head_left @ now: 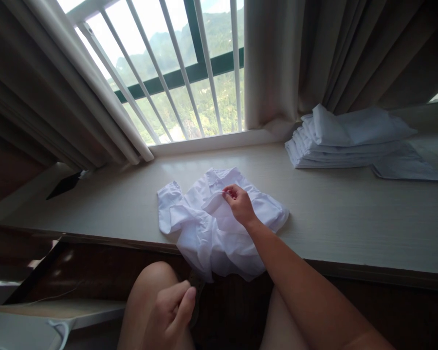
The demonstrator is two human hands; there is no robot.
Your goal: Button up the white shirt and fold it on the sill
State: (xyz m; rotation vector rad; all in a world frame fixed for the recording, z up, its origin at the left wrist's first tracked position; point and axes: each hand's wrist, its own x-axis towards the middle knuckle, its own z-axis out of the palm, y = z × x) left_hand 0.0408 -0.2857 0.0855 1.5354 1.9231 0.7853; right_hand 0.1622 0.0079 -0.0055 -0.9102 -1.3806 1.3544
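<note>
One crumpled white shirt [219,223] is lying at the front edge of the window ledge [350,218], part of it hanging over that edge. One stack of folded white garments [345,138] is sitting toward the ledge's back right corner; about five or six layers are showing, though the exact number is hard to tell. One flat folded piece [407,165] is lying just beside the stack on its right. Two hands are showing: the right hand [239,203] on the shirt, the left hand [173,311] low by one knee. Two curtains [336,53] are hanging, one on each side of one window [182,63], which is showing about six white bars.
</note>
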